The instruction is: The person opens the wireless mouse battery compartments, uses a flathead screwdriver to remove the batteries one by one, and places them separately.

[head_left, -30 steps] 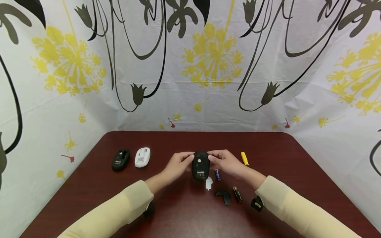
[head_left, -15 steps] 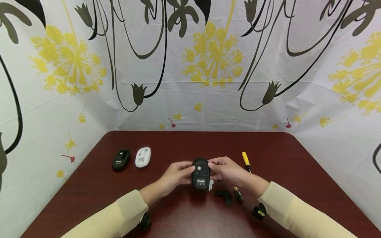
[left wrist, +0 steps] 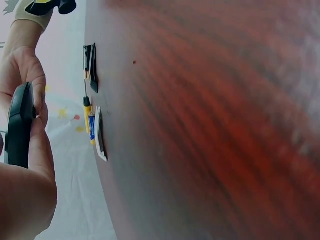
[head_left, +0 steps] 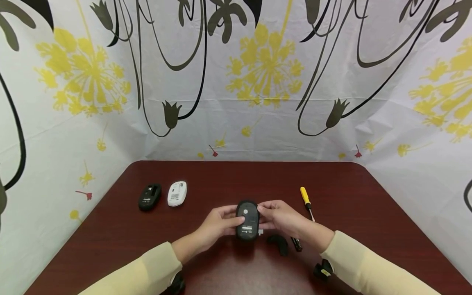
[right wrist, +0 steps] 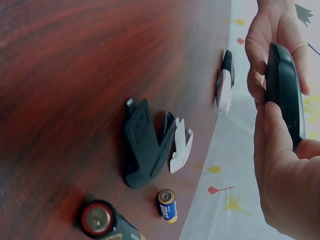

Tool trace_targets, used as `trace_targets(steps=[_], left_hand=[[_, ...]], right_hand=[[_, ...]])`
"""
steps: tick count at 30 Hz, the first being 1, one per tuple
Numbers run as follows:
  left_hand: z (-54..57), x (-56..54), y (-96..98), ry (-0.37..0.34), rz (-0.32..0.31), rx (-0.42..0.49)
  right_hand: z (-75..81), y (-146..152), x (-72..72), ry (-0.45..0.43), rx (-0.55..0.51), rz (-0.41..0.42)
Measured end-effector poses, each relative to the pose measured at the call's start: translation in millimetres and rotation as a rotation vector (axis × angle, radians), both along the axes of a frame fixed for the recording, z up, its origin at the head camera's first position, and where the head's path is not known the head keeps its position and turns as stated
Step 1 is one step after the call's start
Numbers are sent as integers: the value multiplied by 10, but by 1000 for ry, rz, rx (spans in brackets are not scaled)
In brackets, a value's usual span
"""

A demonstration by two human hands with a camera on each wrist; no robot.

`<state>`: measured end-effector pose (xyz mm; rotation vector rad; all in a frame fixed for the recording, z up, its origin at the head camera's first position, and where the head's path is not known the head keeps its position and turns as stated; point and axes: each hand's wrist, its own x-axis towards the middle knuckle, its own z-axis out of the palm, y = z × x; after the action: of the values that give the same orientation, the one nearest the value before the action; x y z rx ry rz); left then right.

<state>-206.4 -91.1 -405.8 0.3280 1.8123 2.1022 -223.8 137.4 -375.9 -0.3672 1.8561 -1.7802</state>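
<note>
While my left hand (head_left: 216,225) and right hand (head_left: 281,219) both pinch the black mouse (head_left: 248,224) between them, fingers bent, I'm guessing this is the underside-checking step; next move probably needs 1 hand holding steady. Loose black cover (right wrist: 141,140) sits below my right hand.

Left hand (right wrist: 261,44), right hand (right wrist: 284,182); black mouse (right wrist: 286,92) between

white mouse (head_left: 177,194) | black mouse (head_left: 150,197), just left of it | yellow-handled screwdriver (head_left: 306,200) | flowered sheet (head_left: 217,82) behind table (head_left: 221,176)
</note>
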Motion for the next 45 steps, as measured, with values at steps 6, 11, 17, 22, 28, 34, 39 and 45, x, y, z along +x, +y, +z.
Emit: trace_targets(steps=[6,11,17,22,28,34,39,45], left_hand=[[-12,51,25,-8,17,18],[-25,75,30,-14,27,1],[-47,81,24,-33,33,-15],[-63,87,17,-30,34,-16],[-59,92,8,-19,33,-2],[-46,109,7,-19,32,-3],[-42,118,2,-24,27,-7],[-54,122,-4,-27,26,-16]], right_hand=[[-13,-17,51,-30,-3,-11],[-30,-26,71,-31,12,-21],[-41,-27,85,-20,18,-21],[-23,-22,79,43,40,-34],[-18,-5,51,196,93,-24],[-30,-22,62,422,223,7],[-15,-72,82,510,262,33],[-43,-89,82,521,256,47]])
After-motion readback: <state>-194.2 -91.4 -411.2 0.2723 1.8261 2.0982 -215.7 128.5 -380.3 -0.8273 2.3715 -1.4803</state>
